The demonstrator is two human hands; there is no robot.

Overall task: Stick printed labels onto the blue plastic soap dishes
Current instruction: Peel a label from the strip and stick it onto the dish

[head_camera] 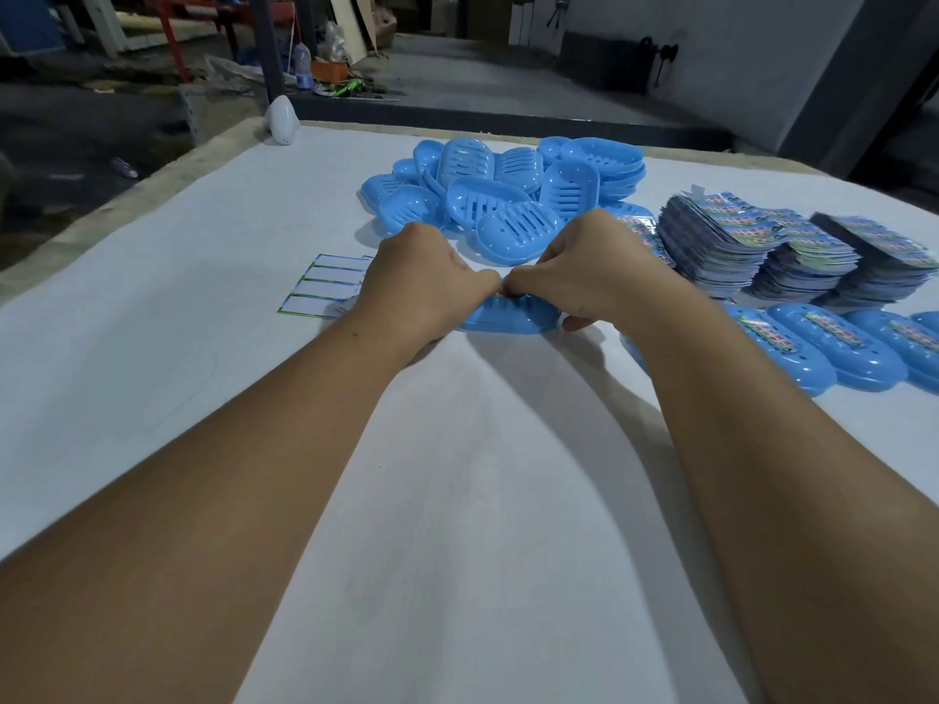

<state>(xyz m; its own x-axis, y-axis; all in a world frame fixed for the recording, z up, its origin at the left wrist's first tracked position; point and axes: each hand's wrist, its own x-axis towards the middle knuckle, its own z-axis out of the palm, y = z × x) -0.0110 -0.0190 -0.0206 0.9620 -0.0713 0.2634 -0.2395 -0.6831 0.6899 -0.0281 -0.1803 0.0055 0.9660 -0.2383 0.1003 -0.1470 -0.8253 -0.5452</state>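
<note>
our left hand (424, 274) and right hand (579, 271), fingers curled, pinch a glossy printed label (504, 293) onto a smooth oval blue soap dish (508, 317) mid-bench; its writing is unreadable

A white-covered bench (482, 500) carries a heap of blue soap dishes (503, 190) at its far side, stacks of printed labels (792, 251) to the right, labelled dishes (833, 348) in front of them, a spent backing sheet (325, 287) at left, and a white object (282, 120) at the far corner.
</note>
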